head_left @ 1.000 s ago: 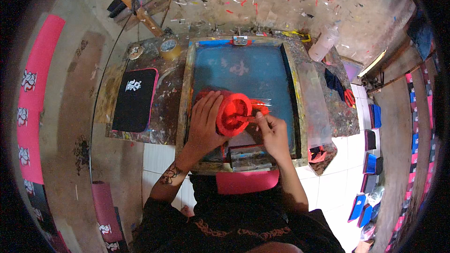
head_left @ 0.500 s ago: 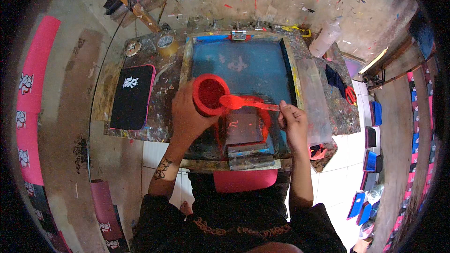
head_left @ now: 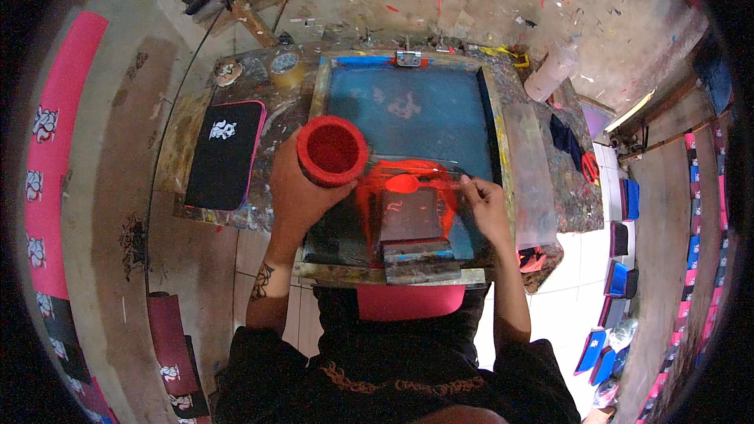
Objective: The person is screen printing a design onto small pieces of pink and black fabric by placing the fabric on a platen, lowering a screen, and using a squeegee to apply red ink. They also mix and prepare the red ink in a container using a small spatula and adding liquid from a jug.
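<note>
My left hand (head_left: 297,192) is wrapped round a red tub (head_left: 355,135) of dark red ink, tilted so its mouth faces up at me. Between the fingers of my right hand (head_left: 485,202) is the handle of a red-coated spoon (head_left: 402,183), its bowl over the lower part of a screen printing frame (head_left: 496,133). Blue-grey mesh (head_left: 345,102) fills the frame, with a pale design on it. Wet red ink (head_left: 428,166) is smeared round the spoon on the mesh. A squeegee (head_left: 420,261) with a wooden handle lies at the near end of the frame.
Left of the frame lies a black pink-edged pouch piece (head_left: 224,161) with a white print. Tape rolls (head_left: 287,69) stand behind it. At the right are a bottle (head_left: 550,74), dark cloth (head_left: 564,137) and red scissors (head_left: 589,166). Printed pieces (head_left: 47,188) line both sides.
The tub has moved left, away from the spoon, in my left hand. My right hand has come slightly nearer, and the spoon's bowl now sits right of the tub, over the red ink.
</note>
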Demonstrator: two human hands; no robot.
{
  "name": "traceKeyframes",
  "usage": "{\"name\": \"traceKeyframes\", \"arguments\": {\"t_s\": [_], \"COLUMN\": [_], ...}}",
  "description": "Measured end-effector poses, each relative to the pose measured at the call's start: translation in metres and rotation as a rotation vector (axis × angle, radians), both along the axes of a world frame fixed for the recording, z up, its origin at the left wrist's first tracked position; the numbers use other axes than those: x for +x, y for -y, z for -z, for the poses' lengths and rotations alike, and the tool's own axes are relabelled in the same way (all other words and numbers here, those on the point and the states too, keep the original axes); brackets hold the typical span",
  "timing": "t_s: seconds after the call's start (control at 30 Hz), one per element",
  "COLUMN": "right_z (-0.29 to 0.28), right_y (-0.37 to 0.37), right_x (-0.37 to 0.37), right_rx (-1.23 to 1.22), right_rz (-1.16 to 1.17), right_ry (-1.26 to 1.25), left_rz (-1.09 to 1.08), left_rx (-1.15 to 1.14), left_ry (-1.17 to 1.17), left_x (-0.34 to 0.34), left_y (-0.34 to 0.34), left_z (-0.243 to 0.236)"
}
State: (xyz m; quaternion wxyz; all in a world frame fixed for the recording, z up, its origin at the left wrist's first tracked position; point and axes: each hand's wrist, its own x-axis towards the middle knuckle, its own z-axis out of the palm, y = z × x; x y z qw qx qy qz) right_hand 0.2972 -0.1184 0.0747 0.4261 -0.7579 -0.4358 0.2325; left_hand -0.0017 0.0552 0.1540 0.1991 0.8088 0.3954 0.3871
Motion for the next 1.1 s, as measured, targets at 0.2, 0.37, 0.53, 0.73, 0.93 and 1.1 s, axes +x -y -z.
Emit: {"name": "traceKeyframes", "arguments": {"t_s": [0.2, 0.37, 0.53, 0.73, 0.93, 1.1], "right_z": [-0.040, -0.072, -0.085, -0.096, -0.111, -0.159], "right_y": [0.024, 0.041, 0.046, 0.053, 0.044, -0.024], "right_x": [0.011, 0.010, 0.001, -0.007, 0.005, 0.009], "right_rx": [-0.046, -0.019, 0.047, 0.091, 0.171, 0.264], "right_rz": [0.017, -0.062, -0.085, -0.226, -0.204, -0.405], "right_ry": [0.176, 0.258, 0.318, 0.343, 0.344, 0.385], "left_rz": [0.021, 0.008, 0.051, 0.068, 0.192, 0.382], "left_rx": [-0.044, 0.026, -0.006, 0.017, 0.044, -0.042], "left_ry": [0.000, -0.032, -0.038, -0.077, -0.214, -0.198], "left_x": [0.000, 0.006, 0.012, 0.013, 0.025, 0.049], "left_y": [0.007, 0.009, 0.010, 0.009, 0.008, -0.003], "left_z": [-0.005, 0.001, -0.003, -0.005, -0.010, -0.017]}}
